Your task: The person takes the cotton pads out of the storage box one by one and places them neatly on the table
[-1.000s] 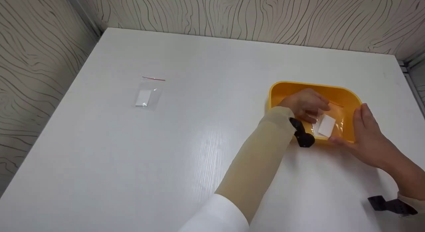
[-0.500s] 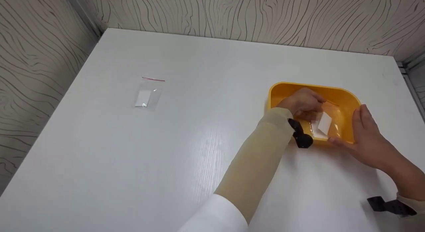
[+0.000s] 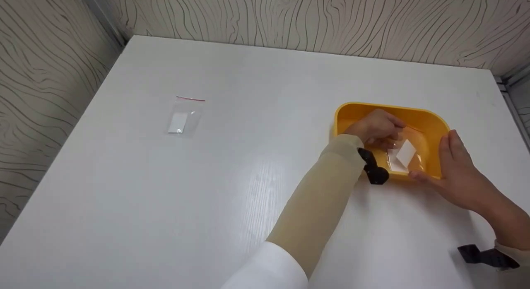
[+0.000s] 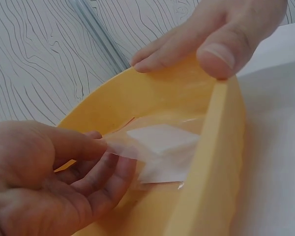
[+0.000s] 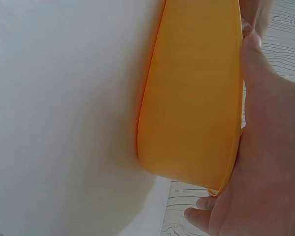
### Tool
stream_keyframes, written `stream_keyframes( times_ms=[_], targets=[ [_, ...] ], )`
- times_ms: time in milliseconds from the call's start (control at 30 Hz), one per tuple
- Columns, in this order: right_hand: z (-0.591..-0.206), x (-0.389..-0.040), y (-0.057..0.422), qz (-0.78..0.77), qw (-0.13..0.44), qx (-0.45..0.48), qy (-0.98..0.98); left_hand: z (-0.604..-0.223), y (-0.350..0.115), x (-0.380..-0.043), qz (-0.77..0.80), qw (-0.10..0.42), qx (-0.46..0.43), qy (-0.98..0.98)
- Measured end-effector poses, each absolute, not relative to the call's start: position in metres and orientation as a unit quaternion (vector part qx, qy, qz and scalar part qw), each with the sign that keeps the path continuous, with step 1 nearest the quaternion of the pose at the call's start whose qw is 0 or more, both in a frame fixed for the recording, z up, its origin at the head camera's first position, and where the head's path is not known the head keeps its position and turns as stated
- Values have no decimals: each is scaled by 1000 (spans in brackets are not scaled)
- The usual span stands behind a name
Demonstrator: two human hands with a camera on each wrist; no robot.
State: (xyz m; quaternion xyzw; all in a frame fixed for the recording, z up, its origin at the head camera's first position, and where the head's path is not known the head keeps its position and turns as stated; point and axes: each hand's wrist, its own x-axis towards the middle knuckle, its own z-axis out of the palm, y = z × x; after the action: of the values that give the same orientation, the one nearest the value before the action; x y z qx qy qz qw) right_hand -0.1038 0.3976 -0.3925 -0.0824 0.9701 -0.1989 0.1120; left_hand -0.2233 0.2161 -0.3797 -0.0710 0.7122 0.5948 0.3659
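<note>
In the head view, a yellow plastic bin (image 3: 430, 123) stands at the right of the table. My left hand (image 3: 379, 125) reaches inside it and pinches the edge of a clear zip bag (image 4: 123, 147) between thumb and fingers. Within that bag a white rectangular piece (image 3: 407, 153) lies tilted. Below it shows another white piece (image 4: 162, 172), partly covered; whether it has its own bag is unclear. My right hand (image 3: 461, 173) rests on the bin's near right corner, thumb on the near rim and straight fingers along the right rim.
A second clear zip bag (image 3: 184, 117) with a red seal line and a white piece inside lies flat on the white table (image 3: 165, 198), toward the left. Wood-grain patterned panels (image 3: 290, 20) border the table at the back and left.
My left fingers have drawn back slightly to the left with the bag's edge, and the white piece in it has shifted and changed its tilt. My right hand stays on the bin.
</note>
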Motion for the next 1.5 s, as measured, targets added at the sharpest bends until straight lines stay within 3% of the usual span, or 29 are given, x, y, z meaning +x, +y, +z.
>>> stream_keyframes(
  times_ms=[1500],
  targets=[
    [-391,-105,395,-186,120,-66,973,-378,215,-224,611,358,-76,702]
  ],
)
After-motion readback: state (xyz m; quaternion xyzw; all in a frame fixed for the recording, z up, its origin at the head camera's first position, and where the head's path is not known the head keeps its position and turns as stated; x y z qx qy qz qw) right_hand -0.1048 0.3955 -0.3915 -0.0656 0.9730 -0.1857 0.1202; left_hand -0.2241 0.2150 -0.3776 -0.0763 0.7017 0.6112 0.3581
